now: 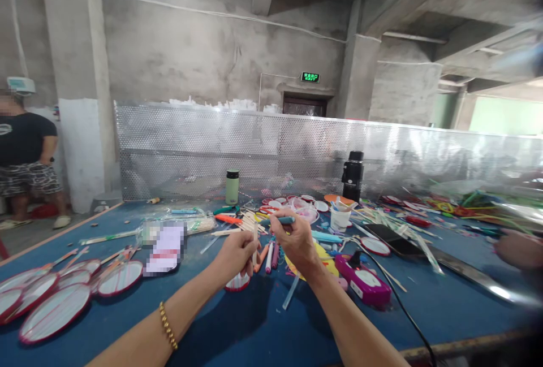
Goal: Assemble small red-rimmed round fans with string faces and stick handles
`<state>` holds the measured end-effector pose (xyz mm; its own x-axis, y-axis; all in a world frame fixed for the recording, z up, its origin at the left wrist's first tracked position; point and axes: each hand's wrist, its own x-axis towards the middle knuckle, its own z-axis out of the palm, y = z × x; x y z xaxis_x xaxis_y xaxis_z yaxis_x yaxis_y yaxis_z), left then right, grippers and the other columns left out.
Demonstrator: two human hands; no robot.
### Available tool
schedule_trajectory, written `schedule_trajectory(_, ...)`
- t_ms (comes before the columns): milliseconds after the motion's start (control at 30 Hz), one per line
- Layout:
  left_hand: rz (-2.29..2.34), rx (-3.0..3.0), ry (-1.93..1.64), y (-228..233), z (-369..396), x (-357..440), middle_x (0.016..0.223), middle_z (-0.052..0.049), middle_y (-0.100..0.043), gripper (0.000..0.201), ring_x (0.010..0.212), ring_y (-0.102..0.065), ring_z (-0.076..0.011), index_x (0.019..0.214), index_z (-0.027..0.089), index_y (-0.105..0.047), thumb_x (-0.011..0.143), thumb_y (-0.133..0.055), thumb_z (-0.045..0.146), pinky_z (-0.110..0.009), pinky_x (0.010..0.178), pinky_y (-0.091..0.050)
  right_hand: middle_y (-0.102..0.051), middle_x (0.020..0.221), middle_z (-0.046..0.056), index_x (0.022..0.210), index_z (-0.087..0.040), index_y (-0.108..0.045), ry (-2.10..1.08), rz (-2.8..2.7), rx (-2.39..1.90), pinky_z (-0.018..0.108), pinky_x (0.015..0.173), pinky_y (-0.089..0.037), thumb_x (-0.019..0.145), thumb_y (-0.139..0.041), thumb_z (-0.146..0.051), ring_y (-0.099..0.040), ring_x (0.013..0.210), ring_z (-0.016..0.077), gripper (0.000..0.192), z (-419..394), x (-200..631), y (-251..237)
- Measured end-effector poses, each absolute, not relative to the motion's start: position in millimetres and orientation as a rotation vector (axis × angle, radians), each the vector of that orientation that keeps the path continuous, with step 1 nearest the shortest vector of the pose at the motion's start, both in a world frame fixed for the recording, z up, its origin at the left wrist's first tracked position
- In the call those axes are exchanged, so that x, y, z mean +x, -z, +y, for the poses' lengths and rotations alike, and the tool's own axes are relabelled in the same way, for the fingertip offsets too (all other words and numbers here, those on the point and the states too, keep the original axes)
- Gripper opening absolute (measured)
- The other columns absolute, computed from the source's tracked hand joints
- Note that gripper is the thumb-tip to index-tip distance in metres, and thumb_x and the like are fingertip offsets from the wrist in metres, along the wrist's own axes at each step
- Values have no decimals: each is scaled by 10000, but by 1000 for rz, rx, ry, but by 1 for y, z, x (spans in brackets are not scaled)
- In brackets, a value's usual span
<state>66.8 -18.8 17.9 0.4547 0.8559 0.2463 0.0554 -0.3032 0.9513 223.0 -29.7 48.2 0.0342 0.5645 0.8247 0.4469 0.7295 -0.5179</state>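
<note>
My left hand (pixel 238 251) is closed around a pale flat wooden stick (pixel 255 240) that stands nearly upright. Just below that hand shows part of a white disc (pixel 237 283) with a red rim; whether it joins the stick cannot be made out. My right hand (pixel 296 237) pinches a teal pen-like stick (pixel 285 220), its tip pointing left towards the wooden stick. Beneath and between the hands lie several coloured sticks (pixel 268 257), pink, purple and orange. A yellow round piece (pixel 326 259) is partly hidden behind my right wrist.
Several red-rimmed white discs (pixel 57 313) on sticks lie at left, near a blurred phone-like object (pixel 165 248). At right are a purple device (pixel 365 285), a dark phone (pixel 392 240) and a white cup (pixel 340 217). Bottles (pixel 232 187) stand behind. Another person's hand (pixel 520 249) shows at far right.
</note>
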Motion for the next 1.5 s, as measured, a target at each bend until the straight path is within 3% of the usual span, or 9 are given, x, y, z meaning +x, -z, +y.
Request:
schedule_trajectory(433, 794, 1701, -1001, -16, -16, 68, 574, -12, -629, 144, 325, -514, -83, 737, 164, -484, 789, -458, 296, -161, 296, -305, -594, 640, 14, 730, -165, -606, -82, -1621, -850, 230, 531, -438, 848, -553, -288, -544, 549, 125, 178, -30, 223, -48)
schedule_trajectory(1500, 790, 1695, -984, -18, -19, 68, 521, 13, -610, 121, 316, -512, -87, 719, 171, -487, 770, -468, 279, -159, 293, -296, -580, 629, 5, 703, -156, -597, -93, -1614, -826, 208, 491, -406, 837, -554, -264, -504, 510, 97, 178, -31, 221, -49)
